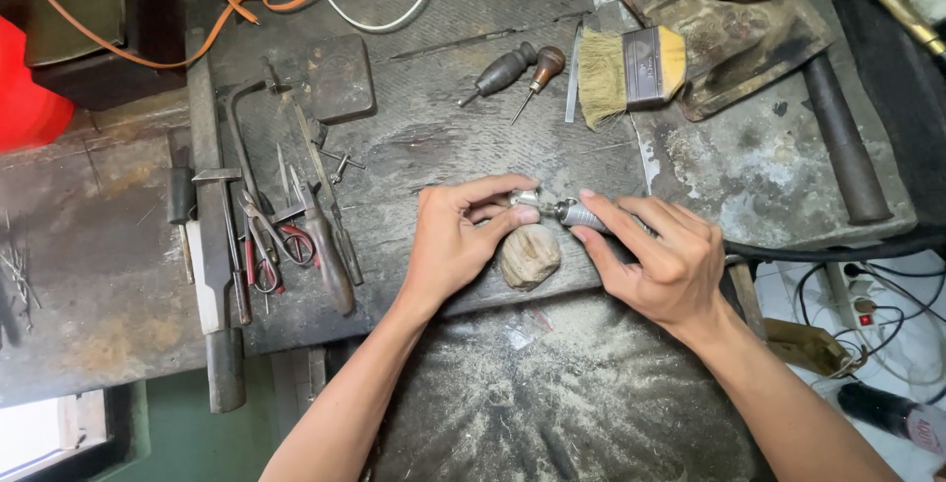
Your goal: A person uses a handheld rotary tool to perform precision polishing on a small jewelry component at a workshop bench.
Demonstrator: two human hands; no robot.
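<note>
Carefully: left hand pinches the metal tip, right hand closes around the handpiece; grip firmly above the wooden peg.

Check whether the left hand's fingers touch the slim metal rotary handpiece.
Touching: the head view shows the left hand's fingers pinching the slim metal rotary handpiece's tip.

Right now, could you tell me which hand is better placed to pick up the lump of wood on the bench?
Left, probably: the left hand lies right beside the lump of wood, while the right hand grips the metal handpiece.
</note>
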